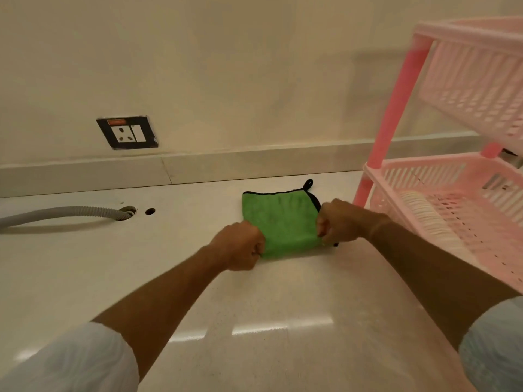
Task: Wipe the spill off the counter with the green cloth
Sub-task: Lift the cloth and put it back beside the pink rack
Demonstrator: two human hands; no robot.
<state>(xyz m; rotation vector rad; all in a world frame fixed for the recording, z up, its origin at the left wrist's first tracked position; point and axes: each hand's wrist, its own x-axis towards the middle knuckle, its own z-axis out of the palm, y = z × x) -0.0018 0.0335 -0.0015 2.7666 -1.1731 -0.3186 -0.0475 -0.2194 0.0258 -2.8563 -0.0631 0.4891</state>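
A green cloth (278, 219) with black trim and a small black loop lies flat on the pale counter (198, 292), near the back wall. My left hand (240, 246) is closed on the cloth's near left corner. My right hand (341, 220) is closed on its right edge. Both fists rest at counter level with the cloth stretched between them. I cannot make out a spill on the glossy counter surface.
A pink plastic rack (452, 179) with slotted baskets stands at the right, close to my right hand. A grey corrugated hose (65, 213) enters a hole in the counter at left, beside a second small hole (150, 211). A wall socket (127, 133) sits above.
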